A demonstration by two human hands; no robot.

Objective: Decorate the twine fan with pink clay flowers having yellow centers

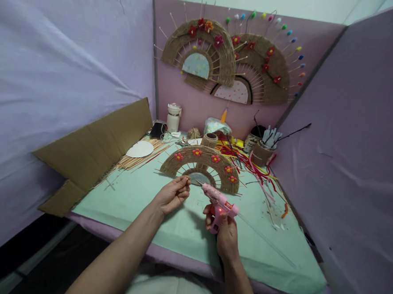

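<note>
My right hand [224,233] is wrapped round the handle of a pink glue gun [218,199], whose small light glows red. A long clear glue stick [267,240] sticks out of its back end. The nozzle points left, towards the fingertips of my left hand [175,193]. Those fingers are pinched together; whatever is between them is too small to make out. Just beyond both hands is a half-round twine fan [204,154] with thin sticks, a pale half-circle centre and several red flowers with yellow middles along its band.
Loose thin sticks [132,158] and a white oval [140,149] lie left by a cardboard sheet [100,136]. Coloured pipe cleaners [261,177] spread right, near a twine-wrapped pot [262,153]. Behind stand a twine spool [210,140] and a white bottle [173,117]. Two fans [171,48] hang behind.
</note>
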